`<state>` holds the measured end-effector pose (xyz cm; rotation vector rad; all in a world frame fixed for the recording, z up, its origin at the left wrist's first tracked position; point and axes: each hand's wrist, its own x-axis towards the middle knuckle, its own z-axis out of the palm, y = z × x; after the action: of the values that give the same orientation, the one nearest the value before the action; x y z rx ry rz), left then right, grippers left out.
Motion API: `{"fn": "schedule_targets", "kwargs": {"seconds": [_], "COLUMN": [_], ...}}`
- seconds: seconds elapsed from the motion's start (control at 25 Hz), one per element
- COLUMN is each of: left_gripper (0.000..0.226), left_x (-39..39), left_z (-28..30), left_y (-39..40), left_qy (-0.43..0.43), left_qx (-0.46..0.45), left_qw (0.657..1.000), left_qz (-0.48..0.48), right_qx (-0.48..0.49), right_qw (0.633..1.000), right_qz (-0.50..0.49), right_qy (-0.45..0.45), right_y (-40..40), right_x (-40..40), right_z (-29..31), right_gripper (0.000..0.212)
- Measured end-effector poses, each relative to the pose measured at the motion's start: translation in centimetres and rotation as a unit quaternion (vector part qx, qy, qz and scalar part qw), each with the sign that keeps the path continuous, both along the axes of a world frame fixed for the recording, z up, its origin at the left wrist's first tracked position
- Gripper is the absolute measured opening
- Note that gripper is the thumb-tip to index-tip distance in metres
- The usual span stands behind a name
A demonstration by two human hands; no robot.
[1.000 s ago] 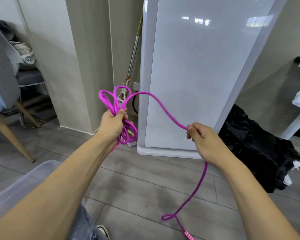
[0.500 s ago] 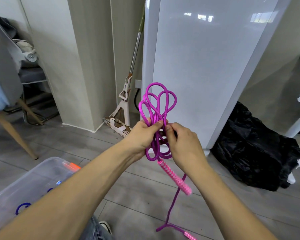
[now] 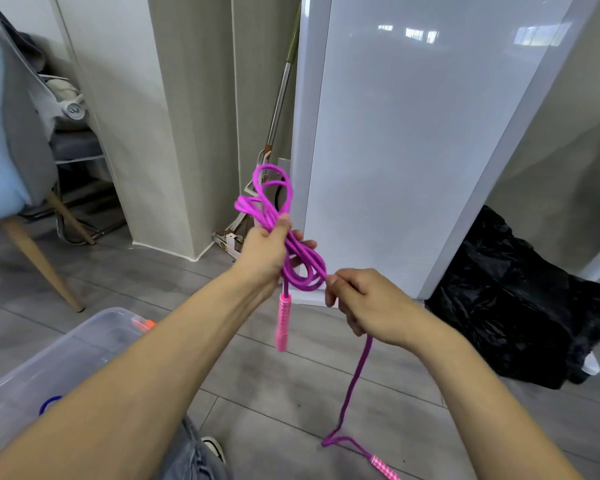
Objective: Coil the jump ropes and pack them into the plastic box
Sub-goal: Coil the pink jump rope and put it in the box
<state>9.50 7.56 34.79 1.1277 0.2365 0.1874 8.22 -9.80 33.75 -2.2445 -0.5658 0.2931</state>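
Right hand point(image 3: 368, 306) now below purple coil point(image 3: 278, 216).

A magenta jump rope point(image 3: 293, 252) hangs in bunched loops, one pink handle point(image 3: 283, 322) dangling, its tail trailing to the floor by the other handle point(image 3: 385, 468), near a clear plastic box point(image 3: 66, 355) holding a blue rope point(image 3: 49, 403).

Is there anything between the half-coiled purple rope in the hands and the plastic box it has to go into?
Nothing visible blocks it. The left hand grips the purple rope, the right hand pinches its loose tail. The plastic box sits lidless at lower left; only the person's own left forearm crosses above it.
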Motion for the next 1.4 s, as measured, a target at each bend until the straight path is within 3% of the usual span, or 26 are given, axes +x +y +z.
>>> {"fn": "schedule_targets", "kwargs": {"seconds": [0.2,0.28,0.44,0.64,0.92,1.08,1.2,1.28,1.4], "left_gripper": [0.024,0.025,0.023,0.021,0.019,0.014,0.014,0.014,0.016], "left_x": [1.8,2.3,1.3,-1.3,-2.2,-1.8,-1.2,-0.4,0.7], "left_z": [-0.4,-0.7,-0.7,0.7,-0.1,0.0,0.1,0.4,0.7], "left_y": [5.7,7.4,6.2,0.9,-1.0,-0.1,0.5,1.7,4.7], "left_qy": [0.016,0.020,0.002,-0.082,-0.091,-0.081,-0.075,-0.048,-0.015], "left_qx": [-0.022,0.022,0.189,0.315,0.260,0.290,0.274,0.214,0.152], "left_qw": [0.987,0.982,0.982,0.933,0.931,0.909,0.938,0.971,0.987], "left_qz": [0.159,0.185,0.025,-0.152,-0.239,-0.289,-0.199,-0.095,0.056], "right_qx": [-0.077,-0.103,-0.085,-0.033,-0.036,-0.037,-0.030,-0.033,-0.043], "right_qw": [0.983,0.983,0.996,0.992,0.975,0.974,0.980,0.990,0.993], "right_qz": [0.065,0.041,-0.002,-0.004,-0.067,-0.090,-0.115,-0.105,-0.104], "right_qy": [0.155,0.149,-0.023,-0.123,-0.211,-0.205,-0.157,-0.090,-0.033], "right_y": [-4.3,-5.6,-5.5,-2.7,-1.9,-1.4,-2.1,-3.4,-5.6], "right_x": [0.3,0.8,1.2,0.8,0.4,0.2,0.8,1.3,2.2], "right_z": [1.3,1.4,2.0,2.0,1.5,1.3,1.5,1.3,0.3], "right_gripper": [0.037,0.035,0.031,0.029,0.031,0.032,0.041,0.038,0.029]}}
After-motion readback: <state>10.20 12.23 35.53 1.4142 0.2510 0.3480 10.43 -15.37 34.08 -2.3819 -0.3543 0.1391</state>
